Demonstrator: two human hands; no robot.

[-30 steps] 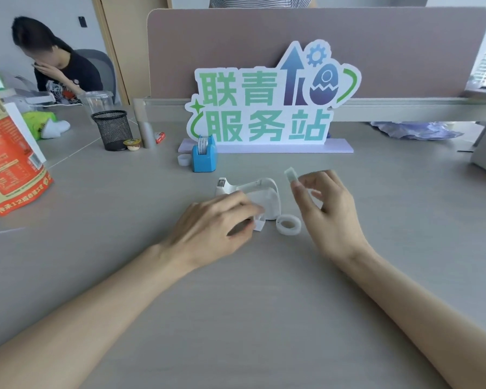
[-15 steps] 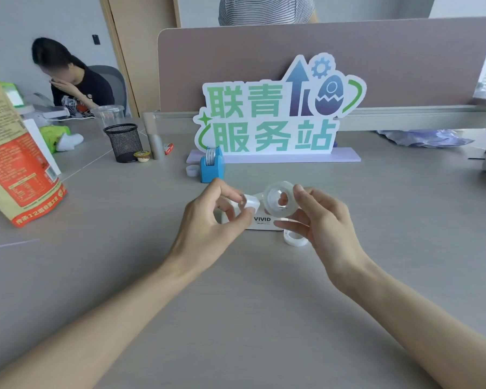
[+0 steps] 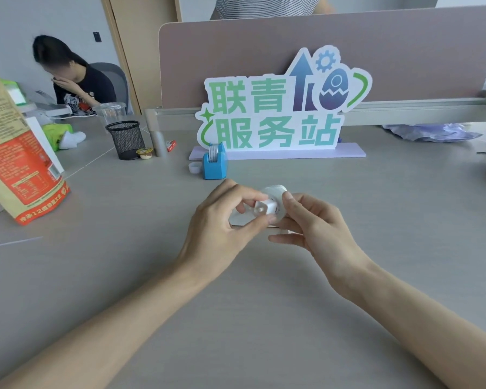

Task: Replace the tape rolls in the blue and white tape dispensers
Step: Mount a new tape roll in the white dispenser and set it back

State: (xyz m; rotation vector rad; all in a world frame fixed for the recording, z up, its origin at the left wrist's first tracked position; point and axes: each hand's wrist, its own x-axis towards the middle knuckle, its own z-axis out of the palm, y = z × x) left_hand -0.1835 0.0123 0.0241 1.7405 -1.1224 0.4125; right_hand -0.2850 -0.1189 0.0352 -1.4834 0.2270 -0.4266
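Observation:
My left hand [image 3: 222,228] pinches a small white plastic core [image 3: 264,209] between thumb and fingers. My right hand [image 3: 317,228] grips a clear tape roll [image 3: 275,192] by its rim, right against the core. Both are held just above the desk. The white tape dispenser [image 3: 242,221] lies behind my hands and is mostly hidden. The blue tape dispenser [image 3: 214,162] stands farther back with a roll in it, and a small empty tape ring [image 3: 195,167] lies to its left.
A green and white sign [image 3: 278,108] stands behind the blue dispenser. A black mesh pen cup [image 3: 126,139] and an orange bag [image 3: 17,153] are at the left. A person sits at the far left desk. A purple sheet [image 3: 432,131] lies at the back right.
My hands came together: the white core in my left hand now meets the tape roll in my right hand, where half a second ago they were apart. The view moved slightly closer.

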